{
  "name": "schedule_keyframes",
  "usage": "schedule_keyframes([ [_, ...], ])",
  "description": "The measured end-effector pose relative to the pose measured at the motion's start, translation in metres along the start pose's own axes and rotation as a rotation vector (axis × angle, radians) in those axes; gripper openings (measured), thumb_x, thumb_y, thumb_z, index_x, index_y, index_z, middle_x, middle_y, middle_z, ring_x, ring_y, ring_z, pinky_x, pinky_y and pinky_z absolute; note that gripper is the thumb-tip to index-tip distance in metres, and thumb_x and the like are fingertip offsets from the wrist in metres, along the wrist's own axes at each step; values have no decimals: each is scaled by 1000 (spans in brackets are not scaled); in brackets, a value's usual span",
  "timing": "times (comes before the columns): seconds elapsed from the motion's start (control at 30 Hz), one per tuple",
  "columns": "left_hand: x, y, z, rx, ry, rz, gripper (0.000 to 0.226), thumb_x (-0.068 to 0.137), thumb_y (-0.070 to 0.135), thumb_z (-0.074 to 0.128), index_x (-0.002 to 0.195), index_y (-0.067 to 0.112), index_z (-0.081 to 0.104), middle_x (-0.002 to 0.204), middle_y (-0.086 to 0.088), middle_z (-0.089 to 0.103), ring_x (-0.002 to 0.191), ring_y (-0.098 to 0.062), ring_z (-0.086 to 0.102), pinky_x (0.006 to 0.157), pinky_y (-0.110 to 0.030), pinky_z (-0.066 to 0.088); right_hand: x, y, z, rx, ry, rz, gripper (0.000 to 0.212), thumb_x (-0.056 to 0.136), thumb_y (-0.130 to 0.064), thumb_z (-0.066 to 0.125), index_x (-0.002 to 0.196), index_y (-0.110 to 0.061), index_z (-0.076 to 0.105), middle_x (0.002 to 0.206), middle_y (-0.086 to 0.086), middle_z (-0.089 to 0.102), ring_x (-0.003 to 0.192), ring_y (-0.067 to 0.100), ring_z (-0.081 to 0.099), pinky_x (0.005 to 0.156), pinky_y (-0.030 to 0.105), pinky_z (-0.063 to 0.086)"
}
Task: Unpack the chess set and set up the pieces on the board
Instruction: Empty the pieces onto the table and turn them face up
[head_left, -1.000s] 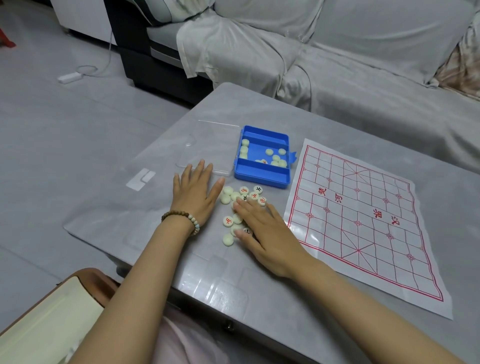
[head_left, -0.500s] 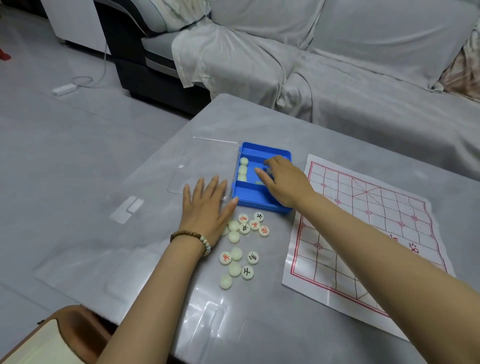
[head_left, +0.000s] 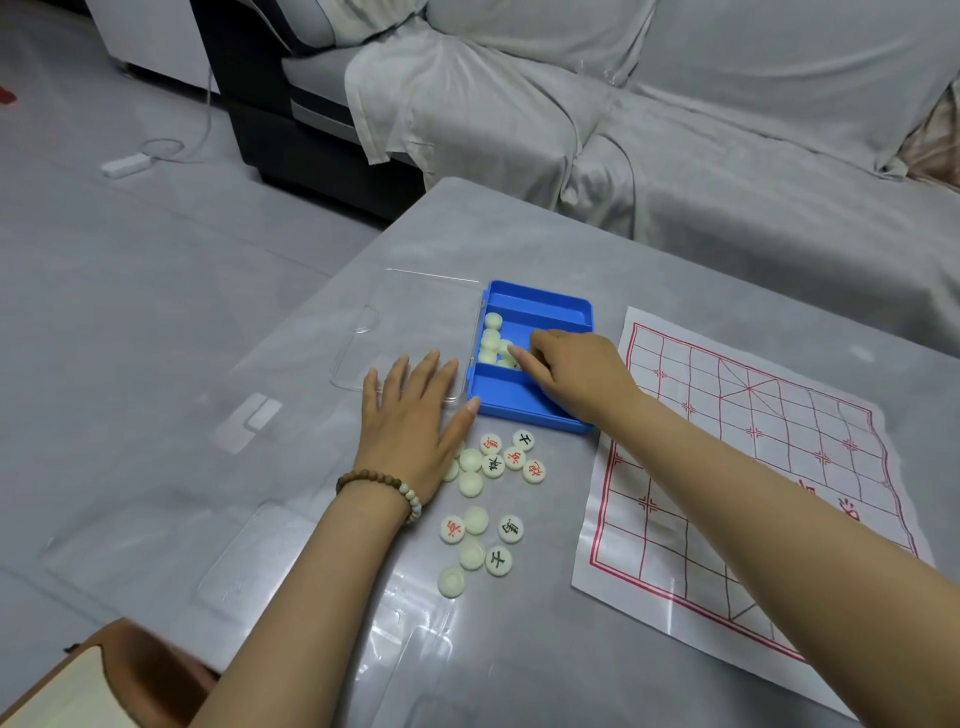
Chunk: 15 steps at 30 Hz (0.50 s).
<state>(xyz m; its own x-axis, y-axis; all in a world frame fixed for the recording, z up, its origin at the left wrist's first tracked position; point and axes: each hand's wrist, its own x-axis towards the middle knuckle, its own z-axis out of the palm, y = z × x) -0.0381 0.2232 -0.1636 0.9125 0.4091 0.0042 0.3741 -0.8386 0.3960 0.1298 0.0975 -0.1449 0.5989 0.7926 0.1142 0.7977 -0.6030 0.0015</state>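
Observation:
A blue plastic box (head_left: 535, 306) lies open on the grey table, its clear lid (head_left: 410, 312) folded out to the left. Several cream round chess pieces (head_left: 491, 338) remain in its middle compartment. My right hand (head_left: 576, 371) reaches into that compartment, fingers curled onto the pieces there; whether it holds one is hidden. My left hand (head_left: 413, 415) rests flat, fingers spread, on the table just left of the box. Several loose pieces (head_left: 493, 493) lie on the table below the box, some with red or black characters up. The paper board (head_left: 779, 431) with red lines lies to the right.
A sofa (head_left: 727, 130) under a grey cover runs along the table's far side. The table's left edge (head_left: 291, 332) drops to the floor, where a white power strip (head_left: 127, 163) and cable lie. A brown bag (head_left: 104, 675) sits at the near left corner.
My right hand left the loose pieces on the table, went up into the blue box, and now its fingers sit deeper among the pieces. My left hand stayed flat.

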Motion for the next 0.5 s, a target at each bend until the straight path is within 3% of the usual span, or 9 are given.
schedule_keyframes([
  [0.2, -1, 0, 0, 3, 12, 2, 56, 95, 54, 15, 146, 30, 15, 156, 9, 8, 143, -16, -1, 115, -39, -8, 0, 2, 3, 39, 18, 16, 58, 98, -50, 28, 72, -8, 58, 68, 5, 56, 62, 20, 50, 49, 29, 29],
  [0.37, -1, -1, -1, -3, 4, 0, 54, 96, 50, 20, 147, 31, 14, 156, 10, 7, 144, -16, -2, 115, -38, -9, -2, 3, 4, 104, 14, 19, 53, 99, -46, 30, 70, -11, 58, 59, 2, 53, 55, 16, 46, 51, 30, 31],
  [0.5, 0, -3, 0, -16, 10, 8, 57, 95, 55, 14, 146, 31, 16, 156, 10, 8, 144, -15, -1, 115, -37, -9, -2, 4, 2, 125, 7, 55, 47, 99, -42, 34, 68, -14, 56, 52, -4, 43, 49, 12, 37, 48, 27, 24],
])
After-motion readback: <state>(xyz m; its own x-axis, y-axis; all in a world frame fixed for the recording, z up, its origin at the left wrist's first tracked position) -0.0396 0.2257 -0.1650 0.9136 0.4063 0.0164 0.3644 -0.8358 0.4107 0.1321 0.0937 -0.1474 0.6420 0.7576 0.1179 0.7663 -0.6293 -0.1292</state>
